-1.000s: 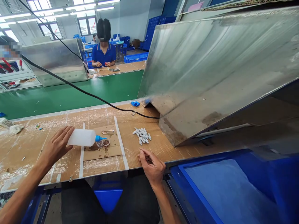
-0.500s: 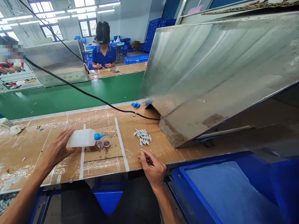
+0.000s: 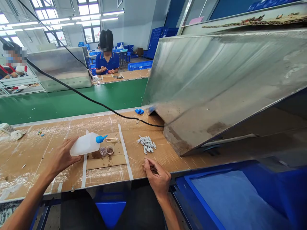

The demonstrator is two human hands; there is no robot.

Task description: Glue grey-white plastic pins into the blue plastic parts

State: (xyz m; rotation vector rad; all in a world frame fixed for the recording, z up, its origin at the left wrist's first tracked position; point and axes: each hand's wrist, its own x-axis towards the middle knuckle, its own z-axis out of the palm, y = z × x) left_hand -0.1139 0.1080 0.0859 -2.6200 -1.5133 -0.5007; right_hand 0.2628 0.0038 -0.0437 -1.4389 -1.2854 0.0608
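The step in hand seemed to be the handling of the bottle (image 3: 85, 145) near the small cups (image 3: 109, 154), perhaps between two pours. At the lower left of the frame, the left hand (image 3: 66, 154) was closed around the base end of this white bottle, which was tilted on its side, with its blue spout (image 3: 101, 138) pointing to the right and slightly upward. The cups stood side by side at the lower centre of the desk (image 3: 134, 166), just below thin sticks (image 3: 112, 140), and the spout did not seem to be over them. The right hand (image 3: 157, 175), right of the bottom centre, had its fingers curled beside the pile of pale grey parts (image 3: 146, 144); I could not tell whether it pinched something small. As I judged it, the next move called for a steady left wrist: spout directed down for pouring, or bottle turned upright for putting it away.
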